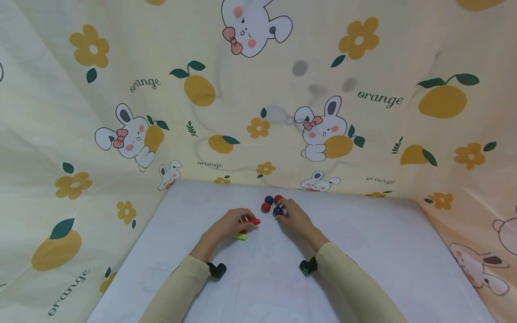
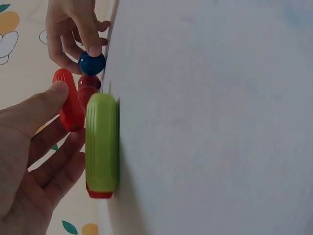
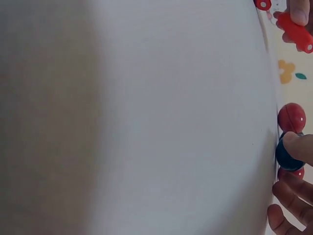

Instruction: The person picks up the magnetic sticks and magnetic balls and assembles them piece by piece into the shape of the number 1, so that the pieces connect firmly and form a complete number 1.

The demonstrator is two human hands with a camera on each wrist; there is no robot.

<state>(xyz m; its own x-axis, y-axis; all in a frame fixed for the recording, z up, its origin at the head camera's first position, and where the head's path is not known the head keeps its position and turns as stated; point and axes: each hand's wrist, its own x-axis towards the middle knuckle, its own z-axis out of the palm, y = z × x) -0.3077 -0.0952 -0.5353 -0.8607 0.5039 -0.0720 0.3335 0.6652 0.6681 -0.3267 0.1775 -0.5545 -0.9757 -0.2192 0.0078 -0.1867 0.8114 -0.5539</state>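
Note:
My left hand (image 1: pixel 230 223) pinches a red ridged plastic rod (image 2: pixel 71 105) with rounded ends between thumb and fingers, above the table. Beneath that hand lies a yellow-green ridged rod (image 2: pixel 101 144), with a red piece (image 1: pixel 243 231) showing along its edge. Thumb and fingers of my right hand (image 1: pixel 296 220) grip a dark blue ball (image 1: pixel 278 211) at the right of a small cluster. Close beside it are another blue ball (image 1: pixel 269 200) and two red balls, one at the front left (image 1: pixel 265 207) and one at the back (image 1: pixel 278 198), partly covered by my fingers.
The white tabletop (image 1: pixel 363 251) stretches out on both sides of my arms. A cream curtain (image 1: pixel 242 94) printed with rabbits and oranges stands along its back and sides. Dark wrist cameras are strapped to the left wrist (image 1: pixel 217 270) and right wrist (image 1: pixel 308 266).

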